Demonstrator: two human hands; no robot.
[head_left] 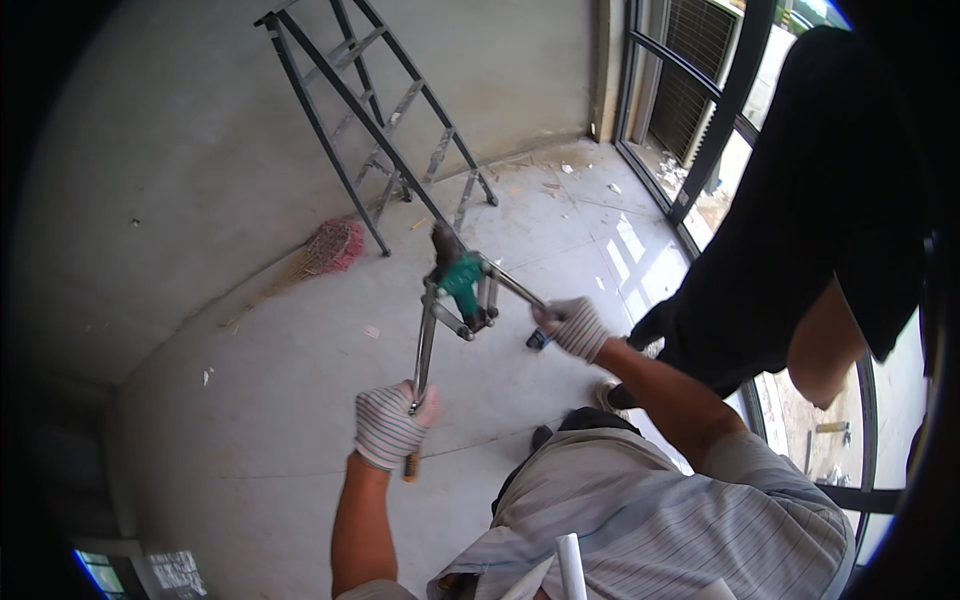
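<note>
Two-handed, holds a green-headed tool out ahead, above the pale floor, with the dark part of its head on the far side and two long metal handles spread wide toward the body. Wraps the left hand around the left handle, fingers folded close upon it, an orange-and-black end showing just below the fist. Extends the left forearm almost straight away from the near edge. Closes the right hand around the end of the right handle, farther off and to the right; blurred here, so cannot tell how each finger lies. Angles the right forearm far and leftward from an elbow bent out to the right. Wears striped gloves on both. On the far side, beyond the tool, a stepladder standing near the wall; to its left, a reddish broom lying along the wall's foot. Close on the right, another person in dark clothing.
</note>
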